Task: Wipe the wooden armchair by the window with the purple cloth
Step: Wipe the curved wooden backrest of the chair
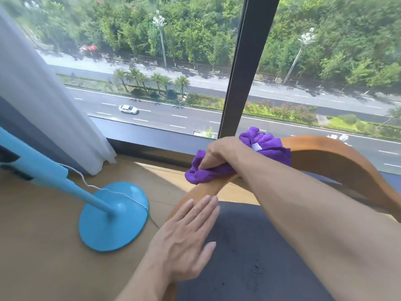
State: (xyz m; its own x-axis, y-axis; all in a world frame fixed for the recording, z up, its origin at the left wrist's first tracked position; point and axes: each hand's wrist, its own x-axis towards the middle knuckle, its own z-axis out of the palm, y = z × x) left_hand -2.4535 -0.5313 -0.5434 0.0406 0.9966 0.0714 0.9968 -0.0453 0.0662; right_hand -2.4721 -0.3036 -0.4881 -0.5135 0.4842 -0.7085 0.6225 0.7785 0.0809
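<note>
Wiping step: right hand (219,153) grips the cloth (271,144) on the chair (321,144) rail. The left hand (186,231) lies flat, steadying. Next: slide along the rail.

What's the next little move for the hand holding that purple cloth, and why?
Probably slide the purple cloth rightward along the curved top rail of the wooden armchair. The right hand grips the cloth bunched on the rail's bend, and bare wood stretches beyond it. The left hand lies flat on the rail nearer the camera, so that side is occupied.
</note>
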